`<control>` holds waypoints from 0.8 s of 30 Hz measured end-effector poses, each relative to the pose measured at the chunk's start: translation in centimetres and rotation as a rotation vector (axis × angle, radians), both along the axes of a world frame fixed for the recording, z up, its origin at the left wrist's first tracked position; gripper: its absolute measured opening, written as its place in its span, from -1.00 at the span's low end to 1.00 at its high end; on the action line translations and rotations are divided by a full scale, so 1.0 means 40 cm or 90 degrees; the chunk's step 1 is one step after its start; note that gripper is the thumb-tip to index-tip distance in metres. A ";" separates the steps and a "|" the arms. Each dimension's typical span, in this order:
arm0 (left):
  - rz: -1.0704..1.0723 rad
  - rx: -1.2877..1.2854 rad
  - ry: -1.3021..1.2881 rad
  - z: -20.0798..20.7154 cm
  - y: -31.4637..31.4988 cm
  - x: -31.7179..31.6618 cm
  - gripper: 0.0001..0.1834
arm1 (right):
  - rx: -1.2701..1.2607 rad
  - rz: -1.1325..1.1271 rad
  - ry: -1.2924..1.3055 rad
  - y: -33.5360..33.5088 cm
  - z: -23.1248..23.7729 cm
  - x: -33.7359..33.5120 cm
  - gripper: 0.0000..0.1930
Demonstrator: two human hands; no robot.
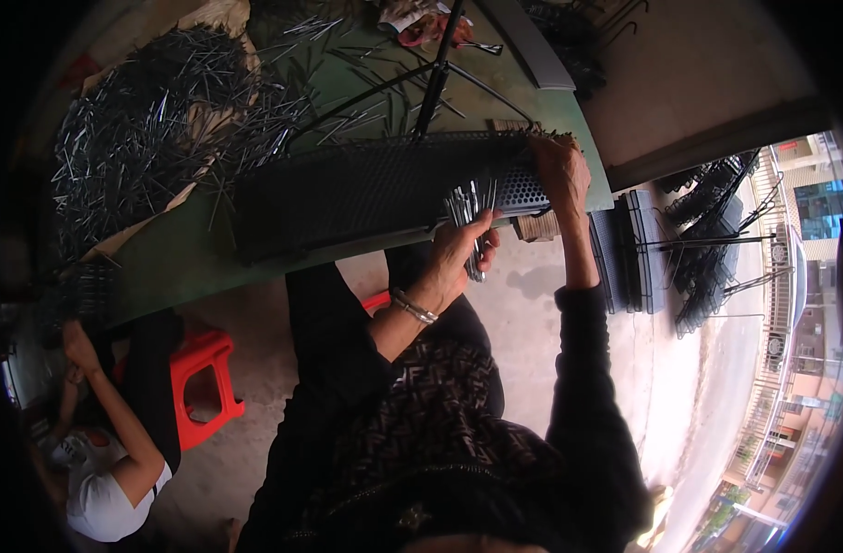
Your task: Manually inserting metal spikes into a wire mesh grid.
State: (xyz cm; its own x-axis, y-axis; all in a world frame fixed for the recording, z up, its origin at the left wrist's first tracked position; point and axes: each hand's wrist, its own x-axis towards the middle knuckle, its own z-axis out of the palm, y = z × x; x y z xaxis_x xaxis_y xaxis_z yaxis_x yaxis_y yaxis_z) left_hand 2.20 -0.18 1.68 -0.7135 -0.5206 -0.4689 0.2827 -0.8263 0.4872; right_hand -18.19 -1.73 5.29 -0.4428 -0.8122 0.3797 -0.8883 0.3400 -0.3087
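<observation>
A long black perforated metal panel [347,189] lies along the near edge of the green table. My left hand [463,247] is closed round a bunch of thin metal strips [474,203], which stick out above and below the fist in front of the panel. At the panel's right end is my right hand [563,175], fingers bent down at its far corner. Whatever those fingertips pinch is hidden. Thin black legs [430,97] forming a stand rise behind the panel. Below its right end, a brownish block [536,228] shows.
A large heap of dark metal strips [154,120] lies on brown paper at the left; loose ones scatter over the table [186,281]. Another person [117,461] sits at lower left near a red stool [203,382]. Stacked black racks [707,244] stand right of the table.
</observation>
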 end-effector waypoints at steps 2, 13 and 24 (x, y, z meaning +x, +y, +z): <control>-0.008 -0.019 -0.005 0.004 -0.004 0.008 -0.69 | -0.080 0.043 -0.017 0.022 -0.004 0.015 -0.75; -0.089 -0.119 -0.077 0.026 -0.005 0.017 -0.73 | 0.096 0.295 -0.701 0.111 0.034 0.064 -0.80; -0.037 0.009 0.017 -0.051 -0.015 -0.007 -0.57 | -0.223 0.084 -0.445 0.120 0.040 0.009 -0.84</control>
